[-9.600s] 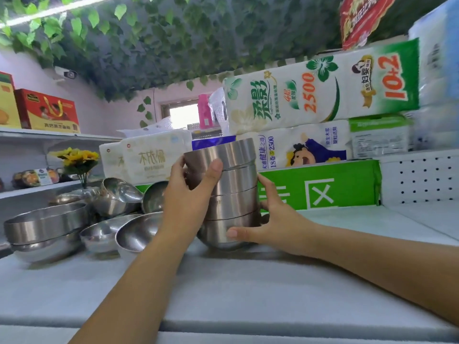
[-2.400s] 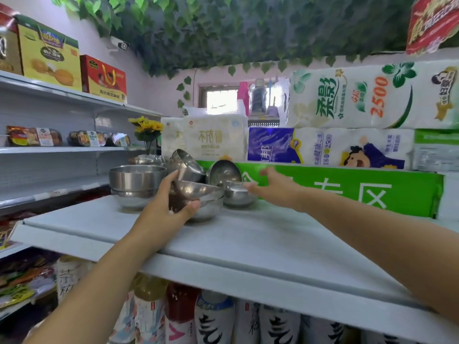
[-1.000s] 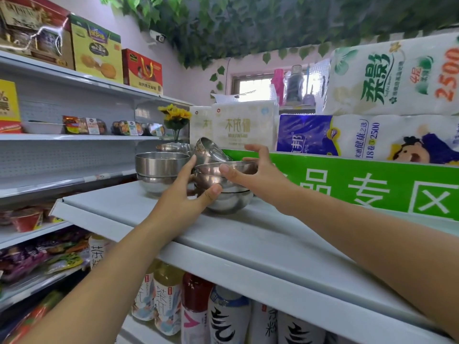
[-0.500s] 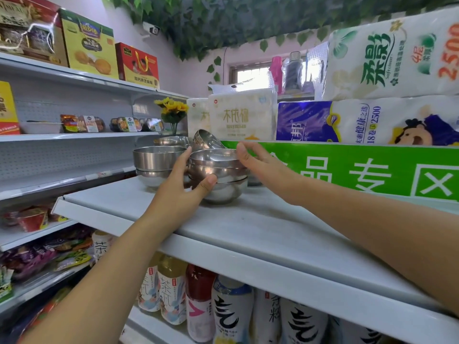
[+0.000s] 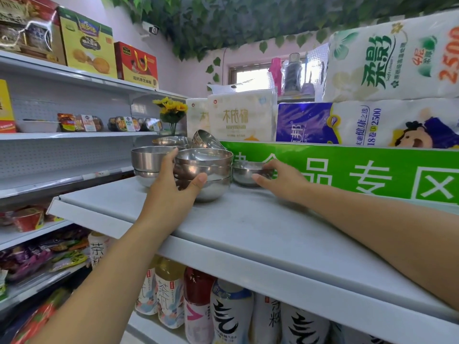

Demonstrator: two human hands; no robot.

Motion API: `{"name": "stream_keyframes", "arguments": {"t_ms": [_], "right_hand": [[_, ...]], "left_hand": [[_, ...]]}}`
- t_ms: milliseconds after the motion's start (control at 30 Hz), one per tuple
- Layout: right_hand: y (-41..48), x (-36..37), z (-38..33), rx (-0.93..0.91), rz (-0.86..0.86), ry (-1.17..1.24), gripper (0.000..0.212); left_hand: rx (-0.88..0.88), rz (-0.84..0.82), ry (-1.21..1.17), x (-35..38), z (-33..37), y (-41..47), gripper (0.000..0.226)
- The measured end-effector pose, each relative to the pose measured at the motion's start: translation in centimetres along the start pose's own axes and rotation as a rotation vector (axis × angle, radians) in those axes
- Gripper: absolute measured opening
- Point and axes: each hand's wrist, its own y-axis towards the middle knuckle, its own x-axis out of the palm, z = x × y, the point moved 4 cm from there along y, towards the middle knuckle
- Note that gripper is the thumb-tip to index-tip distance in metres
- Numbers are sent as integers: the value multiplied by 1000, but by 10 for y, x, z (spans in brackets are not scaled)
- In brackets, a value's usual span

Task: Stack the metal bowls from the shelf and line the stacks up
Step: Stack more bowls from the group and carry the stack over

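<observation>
A stack of round metal bowls [image 5: 211, 170] stands on the white shelf [image 5: 248, 227]. My left hand [image 5: 173, 187] grips its left side, thumb across the front. To its right sits a single small metal bowl [image 5: 244, 173], and my right hand [image 5: 280, 181] holds it by the rim, fingers over the top and thumb at the front. Behind the left hand is a stack of straight-sided bowls [image 5: 146, 161]. Further back lie a flat bowl [image 5: 171, 141] and a tilted bowl [image 5: 207, 140].
A green sign board [image 5: 360, 172] runs along the shelf's back, with tissue packs [image 5: 241, 115] above it. Yellow flowers [image 5: 171, 109] stand behind the bowls. Side shelves with boxed goods are at left, and drink bottles [image 5: 198, 301] stand below the shelf edge.
My right hand left the top of the round stack and moved right and down onto the single small bowl. My left hand stayed on the stack.
</observation>
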Motion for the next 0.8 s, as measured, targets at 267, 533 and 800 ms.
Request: {"name": "stream_keyframes", "arguments": {"t_ms": [267,533,800], "right_hand": [[3,-9,2,22,157,121,29],[-9,-35,-29,-81,294,470,29],[-27,-35,-66,-281,124,654,18]], "left_hand": [[-4,-1,-17,-1,1,0,78],[-11,-1,-44,0,2,0,86],[6,-88,-118,3,9,-6,94]]}}
